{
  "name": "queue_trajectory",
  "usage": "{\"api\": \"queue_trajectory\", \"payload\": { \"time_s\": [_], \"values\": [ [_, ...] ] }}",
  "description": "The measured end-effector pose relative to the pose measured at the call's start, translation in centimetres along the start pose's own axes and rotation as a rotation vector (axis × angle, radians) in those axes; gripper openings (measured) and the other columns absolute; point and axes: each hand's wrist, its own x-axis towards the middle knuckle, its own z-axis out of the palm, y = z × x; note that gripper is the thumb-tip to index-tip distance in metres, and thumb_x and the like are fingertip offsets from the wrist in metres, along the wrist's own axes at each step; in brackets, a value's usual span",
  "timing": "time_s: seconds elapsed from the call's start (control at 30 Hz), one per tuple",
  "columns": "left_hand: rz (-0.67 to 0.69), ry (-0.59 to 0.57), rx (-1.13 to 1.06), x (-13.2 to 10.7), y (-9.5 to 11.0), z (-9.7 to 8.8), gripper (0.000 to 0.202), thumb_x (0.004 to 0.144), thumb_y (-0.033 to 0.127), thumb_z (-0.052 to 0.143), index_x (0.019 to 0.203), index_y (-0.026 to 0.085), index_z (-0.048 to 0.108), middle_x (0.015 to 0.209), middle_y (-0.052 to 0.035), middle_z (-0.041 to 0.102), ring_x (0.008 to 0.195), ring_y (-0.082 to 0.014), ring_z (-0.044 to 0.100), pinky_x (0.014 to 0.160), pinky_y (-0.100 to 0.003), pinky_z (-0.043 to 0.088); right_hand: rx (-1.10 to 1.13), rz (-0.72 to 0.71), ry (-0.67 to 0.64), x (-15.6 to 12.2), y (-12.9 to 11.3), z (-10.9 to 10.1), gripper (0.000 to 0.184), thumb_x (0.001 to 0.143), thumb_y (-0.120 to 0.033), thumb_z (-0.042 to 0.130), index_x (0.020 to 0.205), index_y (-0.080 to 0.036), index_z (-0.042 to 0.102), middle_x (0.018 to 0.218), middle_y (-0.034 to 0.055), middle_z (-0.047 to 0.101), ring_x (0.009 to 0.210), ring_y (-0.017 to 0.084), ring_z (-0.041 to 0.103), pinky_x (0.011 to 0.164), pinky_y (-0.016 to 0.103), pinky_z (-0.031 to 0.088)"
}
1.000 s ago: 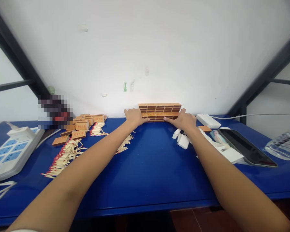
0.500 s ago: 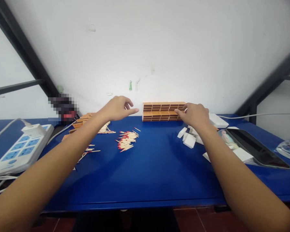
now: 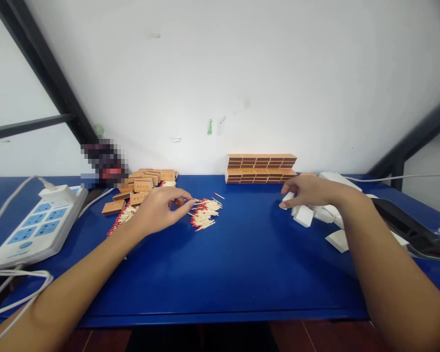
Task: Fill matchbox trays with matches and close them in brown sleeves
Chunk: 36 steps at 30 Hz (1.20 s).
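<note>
Bench seen from the worker's head, both bare arms reaching forward over the blue table (image 3: 242, 264).

The left hand (image 3: 157, 210) rests at the left edge of the loose pile of matchsticks (image 3: 205, 216). Its thumb and forefinger are pinched together at the sticks nearest it. The tips are too small here to tell whether a stick is actually caught between them.

The right hand (image 3: 310, 191) lies well apart from the left. Its fingers are bent but loose, and their tips rest on the nearest of the white trays (image 3: 303, 216) without closing round it.

Behind the hands, against the wall, stands a neat stack of matchboxes (image 3: 261, 168). Loose box sleeves (image 3: 143, 185) and a second heap of matches (image 3: 119, 222) lie to the left, and beyond them a power strip (image 3: 36, 227). A dark tablet (image 3: 407, 225) lies at the far right.

Handling note, as a judgement: the sticks lie crossed, so a pinch taken from the pile's edge should bring away a small aligned bunch more readily than a grab from the middle. Keeping the red heads all pointing one way would make them easier to lay flat. The trays look light, so the resting fingers would do well to press one down gently and stop it sliding on the smooth surface.
</note>
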Motion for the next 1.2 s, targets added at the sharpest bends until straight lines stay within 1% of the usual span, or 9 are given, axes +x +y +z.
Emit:
{"api": "queue_trajectory", "payload": {
  "time_s": [0.17, 0.33, 0.47, 0.57, 0.73, 0.8, 0.97, 1.1, 1.2],
  "values": [
    [0.068, 0.12, -0.072, -1.3, 0.6, 1.0, 0.014, 0.093, 0.032, 0.072, 0.098, 0.02, 0.078, 0.074, 0.0008, 0.073, 0.064, -0.0123, 0.063, 0.065, -0.026, 0.049, 0.181, -0.269, -0.019, -0.6, -4.7, 1.3, 0.056, 0.081, -0.075, 0.07, 0.096, -0.022, 0.076, 0.086, 0.0078, 0.074, 0.076, 0.023, 0.066, 0.066, 0.033, 0.047],
    [0.157, -0.068, -0.145, -2.1, 3.0, 1.8, 0.028, 0.086, 0.039, 0.081, 0.104, 0.019, 0.075, 0.075, 0.0007, 0.069, 0.071, -0.0156, 0.064, 0.068, -0.029, 0.05, 0.408, -0.627, -0.315, -2.6, -11.4, 4.8, 0.046, 0.091, -0.067, 0.067, 0.088, -0.021, 0.074, 0.074, 0.0004, 0.065, 0.066, 0.015, 0.053, 0.06, 0.028, 0.04],
    [0.164, -0.235, -0.099, -2.1, 4.1, 1.6, 0.056, 0.074, 0.066, 0.085, 0.1, 0.019, 0.072, 0.082, -0.001, 0.07, 0.077, -0.0194, 0.065, 0.068, -0.032, 0.046, 0.482, -0.64, -0.284, -3.9, -14.2, 6.9, 0.037, 0.092, -0.058, 0.072, 0.093, -0.021, 0.071, 0.069, -0.0027, 0.063, 0.061, 0.013, 0.052, 0.057, 0.027, 0.04],
    [0.131, -0.271, -0.067, -2.3, 4.3, 1.3, 0.066, 0.067, 0.077, 0.084, 0.096, 0.019, 0.07, 0.082, -0.0007, 0.07, 0.076, -0.0207, 0.064, 0.066, -0.033, 0.044, 0.553, -0.619, -0.259, -3.9, -14.7, 7.5, 0.036, 0.097, -0.054, 0.066, 0.11, -0.021, 0.071, 0.073, -0.0016, 0.069, 0.062, 0.014, 0.055, 0.059, 0.028, 0.043],
    [0.04, -0.392, -0.032, -2.5, 4.5, 1.4, 0.039, 0.08, 0.056, 0.081, 0.089, 0.021, 0.067, 0.084, 0.001, 0.069, 0.076, -0.0189, 0.064, 0.066, -0.033, 0.041, 0.499, -0.622, 0.0, -2.5, -14.6, 9.0, 0.018, 0.098, -0.037, 0.066, 0.1, -0.02, 0.071, 0.074, -0.0015, 0.064, 0.065, 0.013, 0.054, 0.062, 0.027, 0.041],
    [-0.004, -0.418, -0.028, -2.5, 4.6, 1.4, 0.039, 0.08, 0.058, 0.079, 0.087, 0.022, 0.065, 0.085, 0.0006, 0.069, 0.078, -0.0199, 0.064, 0.067, -0.034, 0.041, 0.457, -0.654, 0.052, -2.1, -14.6, 9.5, 0.01, 0.094, -0.028, 0.068, 0.1, -0.02, 0.071, 0.076, -0.0019, 0.062, 0.065, 0.013, 0.053, 0.063, 0.027, 0.041],
    [-0.1, -0.411, -0.002, -2.3, 4.7, 1.4, 0.053, 0.08, 0.072, 0.074, 0.095, 0.022, 0.066, 0.09, -0.0019, 0.071, 0.079, -0.022, 0.064, 0.067, -0.034, 0.042, 0.397, -0.683, 0.028, -2.2, -15.0, 9.5, 0.007, 0.094, -0.018, 0.064, 0.09, -0.02, 0.069, 0.08, -0.0004, 0.064, 0.068, 0.013, 0.054, 0.064, 0.026, 0.04],
    [-0.04, -0.399, -0.028, -2.3, 4.3, 1.5, 0.041, 0.091, 0.062, 0.069, 0.091, 0.021, 0.066, 0.085, -0.0005, 0.069, 0.076, -0.019, 0.063, 0.066, -0.032, 0.04, 0.318, -0.677, -0.005, -2.6, -14.8, 8.8, 0.01, 0.098, -0.018, 0.06, 0.09, -0.02, 0.066, 0.084, 0.0013, 0.065, 0.073, 0.014, 0.055, 0.067, 0.027, 0.04],
    [0.054, -0.382, -0.065, -2.4, 4.1, 1.6, 0.036, 0.097, 0.057, 0.065, 0.093, 0.021, 0.067, 0.084, 0.0001, 0.068, 0.075, -0.0171, 0.062, 0.067, -0.031, 0.041, 0.285, -0.677, 0.012, -2.5, -14.1, 8.3, 0.014, 0.102, -0.026, 0.061, 0.091, -0.02, 0.065, 0.09, 0.0028, 0.066, 0.077, 0.016, 0.056, 0.07, 0.028, 0.04]
  ]
}}
